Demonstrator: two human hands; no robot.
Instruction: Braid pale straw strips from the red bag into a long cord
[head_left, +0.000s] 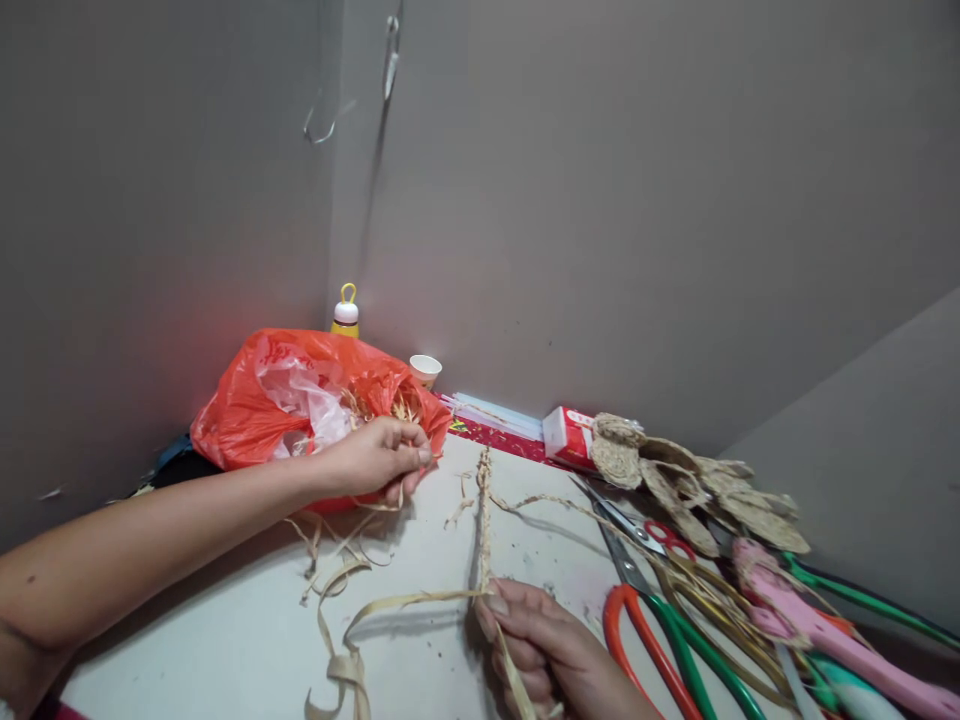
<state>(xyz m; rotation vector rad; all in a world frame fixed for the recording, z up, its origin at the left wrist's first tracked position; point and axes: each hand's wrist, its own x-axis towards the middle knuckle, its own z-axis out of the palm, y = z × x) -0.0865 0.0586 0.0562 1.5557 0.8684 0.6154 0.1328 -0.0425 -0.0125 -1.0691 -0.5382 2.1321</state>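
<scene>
My right hand, at the front of the table, is closed round the lower end of a braided straw cord. The braid stands out away from me, and loose flat straw strips run from the grip to the left and down. My left hand is beside the mouth of a red plastic bag, its fingers pinched together. A pale strand shows just below those fingers; whether they grip it I cannot tell. Straw ends stick out of the bag.
To the right lie scissors with red and green handles, smaller red-handled scissors, woven straw pieces and a pink tool. A paper cup, a bottle and a red-white pack stand near the grey wall.
</scene>
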